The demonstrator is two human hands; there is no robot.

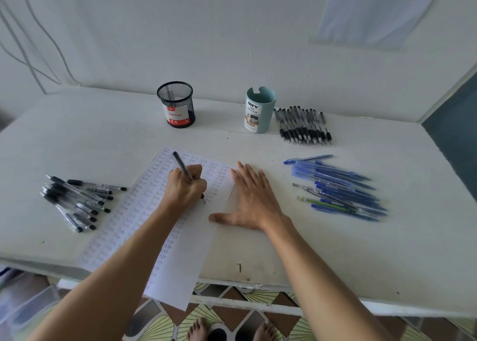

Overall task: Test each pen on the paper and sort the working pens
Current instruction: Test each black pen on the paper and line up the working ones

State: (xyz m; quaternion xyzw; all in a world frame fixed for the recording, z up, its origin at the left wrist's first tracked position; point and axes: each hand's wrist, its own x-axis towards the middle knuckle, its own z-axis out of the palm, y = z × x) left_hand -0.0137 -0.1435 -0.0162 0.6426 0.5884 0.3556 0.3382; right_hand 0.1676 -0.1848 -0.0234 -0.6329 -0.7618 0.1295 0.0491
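A white sheet of paper (191, 240) covered in columns of handwritten "test" lies at the middle of the table, its near end hanging over the front edge. My left hand (184, 187) grips a black pen (180, 164) with its tip on the paper. My right hand (251, 198) lies flat with fingers spread, pressing the paper's right edge. A pile of black pens (77, 201) lies to the left, a row of black pens (302, 125) at the back right, and a pile of blue pens (340, 188) to the right.
A black mesh cup (176, 104) and a light blue desk organizer cup (259, 109) stand at the back near the wall. The white table (322, 250) ends at a front edge above a tiled floor, where bare feet show.
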